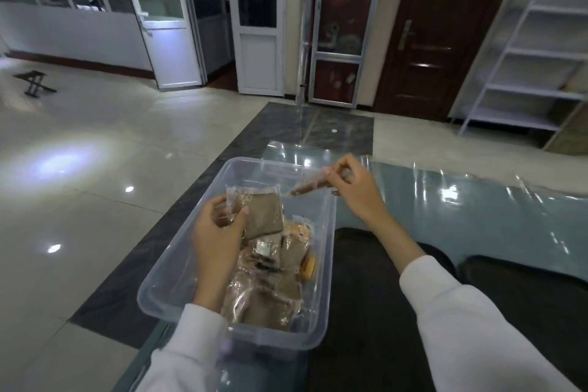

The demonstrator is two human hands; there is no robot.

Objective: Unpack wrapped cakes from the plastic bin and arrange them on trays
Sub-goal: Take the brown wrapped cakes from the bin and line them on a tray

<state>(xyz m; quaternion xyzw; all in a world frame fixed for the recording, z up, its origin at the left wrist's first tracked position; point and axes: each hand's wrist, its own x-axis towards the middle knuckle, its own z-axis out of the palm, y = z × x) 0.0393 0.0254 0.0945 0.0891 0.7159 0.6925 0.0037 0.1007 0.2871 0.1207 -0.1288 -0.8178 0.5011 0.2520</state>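
A clear plastic bin [165, 293] sits at the table's left edge with several brown wrapped cakes [267, 305] piled inside. My left hand [216, 232] grips one brown wrapped cake [262, 215] above the pile, thumb on its top face. My right hand [356, 188] pinches the end of a second wrapped cake [310, 186], seen edge-on, above the bin's far right corner. An orange-yellow wrapped item [308, 267] lies against the bin's right wall. Two dark trays [366, 312] [541, 293] lie to the right of the bin.
The table [477, 200] is covered in shiny clear film. Beyond its left edge is tiled floor [95, 169]. A white empty shelf unit [537, 51] stands far right, a dark wooden door [445, 25] and glass doors behind.
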